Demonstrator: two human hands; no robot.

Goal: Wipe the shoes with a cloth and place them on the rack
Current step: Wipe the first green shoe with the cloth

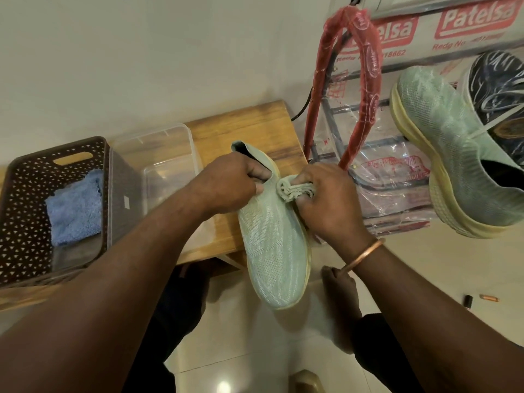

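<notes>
Pale green shoe point(272, 251) getting a wipe
So the left hand point(235, 180) grips its collar, fingers curled inside, over the right end of the wooden table point(241, 129); the right hand point(329, 199) pinches a bunched grey cloth point(289, 188) against its side. The matching shoe point(442, 154) sits on the rack point(371, 89) right of the table.

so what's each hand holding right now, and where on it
The left grip holds the pale green shoe by its ankle opening, fingers tucked inside. The right grip clutches a bunched grey cloth, pressed against the shoe's side.
</notes>
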